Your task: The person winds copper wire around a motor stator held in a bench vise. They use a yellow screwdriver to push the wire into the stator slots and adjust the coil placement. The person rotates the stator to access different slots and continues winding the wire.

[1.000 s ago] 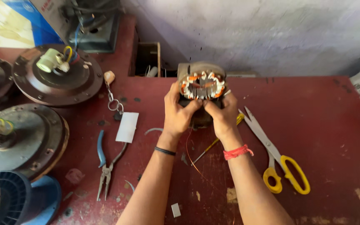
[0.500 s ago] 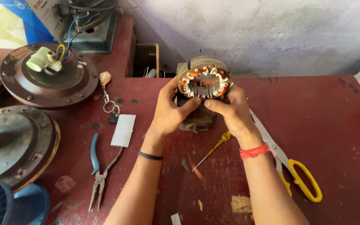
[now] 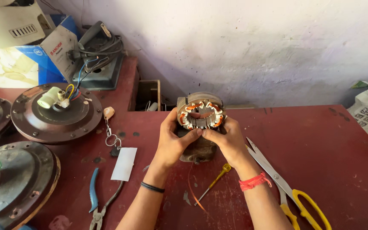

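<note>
A round motor stator with copper windings and a grey metal core stands on a dark metal base on the red table. My left hand grips its left side, thumb against the front of the core. From the right, my right hand holds it too, fingers meeting the left thumb at the lower front. A black band is on my left wrist, a red thread on my right. A yellow-handled screwdriver lies just below the stator between my forearms.
Yellow-handled scissors lie right of my right arm. Blue-handled pliers, a white card and a key ring lie to the left. Brown fan motor housings fill the left side. A wall stands behind.
The view has shifted so the stator and my hands sit lower and more central. My fingers have moved to the lower front of the stator core.
</note>
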Motion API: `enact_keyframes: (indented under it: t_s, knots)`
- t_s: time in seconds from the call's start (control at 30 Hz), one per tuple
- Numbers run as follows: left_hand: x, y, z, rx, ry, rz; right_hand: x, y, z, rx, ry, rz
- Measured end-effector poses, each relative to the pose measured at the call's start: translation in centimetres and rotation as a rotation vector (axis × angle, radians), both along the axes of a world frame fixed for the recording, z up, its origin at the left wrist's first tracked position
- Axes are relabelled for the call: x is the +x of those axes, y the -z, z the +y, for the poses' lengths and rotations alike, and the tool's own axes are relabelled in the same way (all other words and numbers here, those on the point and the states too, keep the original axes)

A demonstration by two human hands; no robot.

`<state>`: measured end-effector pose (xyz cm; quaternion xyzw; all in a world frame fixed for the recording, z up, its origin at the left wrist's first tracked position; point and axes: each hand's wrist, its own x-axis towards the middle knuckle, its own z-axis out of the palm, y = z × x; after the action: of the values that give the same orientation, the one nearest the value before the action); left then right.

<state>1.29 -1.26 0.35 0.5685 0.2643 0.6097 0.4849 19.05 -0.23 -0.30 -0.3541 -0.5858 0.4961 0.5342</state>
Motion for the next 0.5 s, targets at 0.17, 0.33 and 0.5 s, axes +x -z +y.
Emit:
enact_keyframes:
  t_s: [0.17,0.33,0.5]
  knots:
    - [-0.19,0.36,0.35,0.051,-0.019,0.007,-0.17,0.05,-0.02,0.013,-0.009,0.009]
    - [-0.19,0.43,0.38,0.04,0.004,0.005,0.14,-0.06,-0.11,0.045,-0.016,-0.008]
    - [0.07,0.27,0.42,0.025,-0.036,0.034,0.27,-0.48,0.11,0.01,-0.019,-0.034]
